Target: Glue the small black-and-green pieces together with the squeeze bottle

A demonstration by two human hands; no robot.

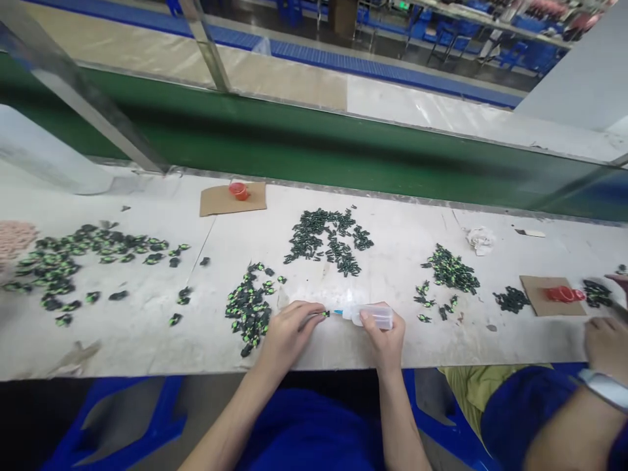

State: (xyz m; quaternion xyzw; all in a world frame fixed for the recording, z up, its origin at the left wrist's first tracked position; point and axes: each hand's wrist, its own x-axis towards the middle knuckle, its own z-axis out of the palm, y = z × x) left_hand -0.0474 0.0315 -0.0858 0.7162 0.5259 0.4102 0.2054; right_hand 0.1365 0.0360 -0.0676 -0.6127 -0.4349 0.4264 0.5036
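My left hand (289, 330) pinches a small black-and-green part (325, 314) near the front edge of the white table (147, 340). My right hand (385, 337) grips a clear squeeze bottle (375, 315) lying sideways, its blue nozzle tip touching that part. Just left of my left hand lies a pile of black-and-green parts (249, 307). Behind my hands sits a pile of dark parts (326, 239).
More part piles lie at left (73, 258) and right (451, 271). Two cardboard pieces carry red cups (239, 190), (564, 294). A green conveyor belt (314, 147) runs behind the table. A co-worker's hand (606, 343) and watch-wearing wrist work at the right.
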